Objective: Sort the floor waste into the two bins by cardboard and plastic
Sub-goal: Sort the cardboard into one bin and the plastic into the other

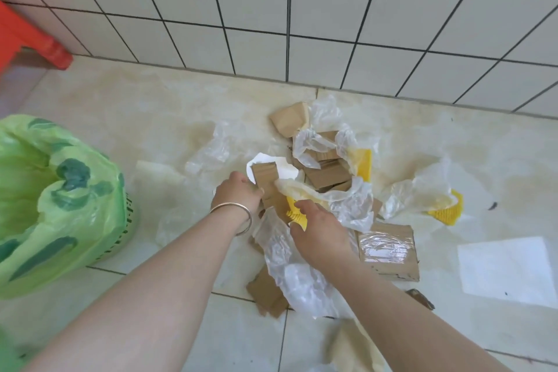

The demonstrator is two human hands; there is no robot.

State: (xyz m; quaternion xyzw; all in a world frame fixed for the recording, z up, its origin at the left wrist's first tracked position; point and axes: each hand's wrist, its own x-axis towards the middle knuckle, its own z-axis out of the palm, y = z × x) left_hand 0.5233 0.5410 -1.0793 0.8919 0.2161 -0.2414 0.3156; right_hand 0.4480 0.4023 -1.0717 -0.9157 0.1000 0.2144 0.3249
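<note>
Floor tiles (169, 106) in pale cream are meeting a white tiled wall (302, 9) with dark grout, and a red stool (33, 39) is standing at the far left. Nearer, at the left edge, a bin lined with a green bag (57, 199) is sitting with its mouth gaping open, well apart from the waste. A mixed heap of torn cardboard and crumpled clear plastic film is lying in the middle of the floor; a flat cardboard piece with shiny tape (389, 251) is resting at its right side, a folded cardboard box (290, 121) at its far end near the wall, and a torn cardboard scrap (265, 293) at its near end, partly under a sheet of clear plastic film (302, 278). To the right a white sheet (504, 269) is lying flat. The person's left hand (238, 193), a silver bangle (238, 214) on its wrist, is curling its fingers round the edge of an upright cardboard strip (265, 175). The right hand (320, 232) is pinching what seems to be a plastic bag with a yellow ribbed strip (294, 213), though the fingertips are partly hidden. Two further yellow-edged bags (447, 210) are lying in and beside the heap.
</note>
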